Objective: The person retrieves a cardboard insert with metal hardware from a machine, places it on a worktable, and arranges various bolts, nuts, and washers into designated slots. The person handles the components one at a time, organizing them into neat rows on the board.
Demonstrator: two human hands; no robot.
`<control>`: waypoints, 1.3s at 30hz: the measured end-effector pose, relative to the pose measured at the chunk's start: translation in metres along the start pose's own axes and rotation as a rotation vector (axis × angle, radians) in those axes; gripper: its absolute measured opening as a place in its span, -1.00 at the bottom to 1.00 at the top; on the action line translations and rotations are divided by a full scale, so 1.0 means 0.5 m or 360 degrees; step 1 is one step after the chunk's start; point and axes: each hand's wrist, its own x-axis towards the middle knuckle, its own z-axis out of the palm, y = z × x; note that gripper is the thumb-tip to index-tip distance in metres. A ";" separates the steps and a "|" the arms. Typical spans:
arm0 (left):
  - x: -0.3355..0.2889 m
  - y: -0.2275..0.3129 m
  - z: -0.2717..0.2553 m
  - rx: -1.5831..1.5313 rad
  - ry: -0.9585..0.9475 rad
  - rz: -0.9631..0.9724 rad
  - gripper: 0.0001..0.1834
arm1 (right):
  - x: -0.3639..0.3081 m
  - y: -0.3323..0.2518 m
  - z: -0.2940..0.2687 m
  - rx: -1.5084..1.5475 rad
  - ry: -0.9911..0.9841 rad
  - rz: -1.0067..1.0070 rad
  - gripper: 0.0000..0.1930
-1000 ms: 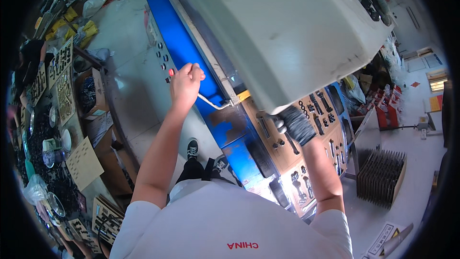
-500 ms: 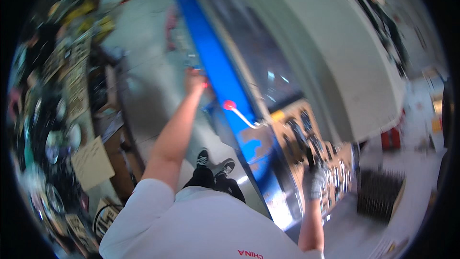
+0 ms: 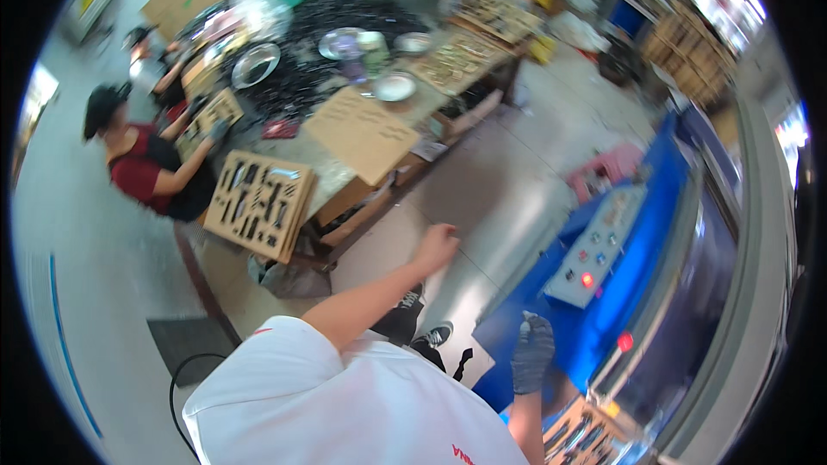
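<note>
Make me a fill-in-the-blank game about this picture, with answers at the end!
The camera wearer's bare hand is the ____ one.
Their other hand wears a glove coloured ____.
The round knob on the blue machine is coloured ____.
Their shirt is mostly ____.

Missing words: left; grey; red; white.

Open floor [image 3: 521, 164] is stretching between the desk [image 3: 334, 176] and the blue machine [image 3: 633, 267], giving the left hand [image 3: 437, 247] room to pass. A loaded tray [image 3: 299, 205] is blocking the desk's near corner; a red knob [image 3: 625, 342] is standing to the right of the gloved right hand [image 3: 533, 357].
</note>
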 end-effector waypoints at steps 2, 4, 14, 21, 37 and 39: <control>-0.017 -0.130 -0.212 0.0077 0.0736 -0.0305 -0.69 | 0.089 -0.056 0.084 0.0241 -0.0212 -0.0088 -0.80; -0.062 -0.259 -0.418 0.0162 0.1284 -0.0510 -0.75 | 0.162 -0.129 0.184 0.0459 -0.0461 -0.0113 -0.80; -0.228 -0.789 -0.722 -0.0982 0.2288 -0.1440 -0.67 | 0.412 -0.663 0.923 0.0441 -0.1456 -0.0713 -0.76; -0.167 -0.780 -0.691 -0.1257 0.2436 -0.1389 -0.59 | 0.437 -0.913 1.406 0.0106 -0.1511 -0.0720 -0.69; -0.151 -0.704 -0.741 -0.1116 0.2430 -0.1274 -0.59 | 0.445 -0.925 1.490 0.0708 -0.1961 0.0121 -0.75; -0.162 -0.703 -0.763 -0.1106 0.2374 -0.1199 -0.59 | 0.452 -0.915 1.462 0.0783 -0.1909 0.0182 -0.75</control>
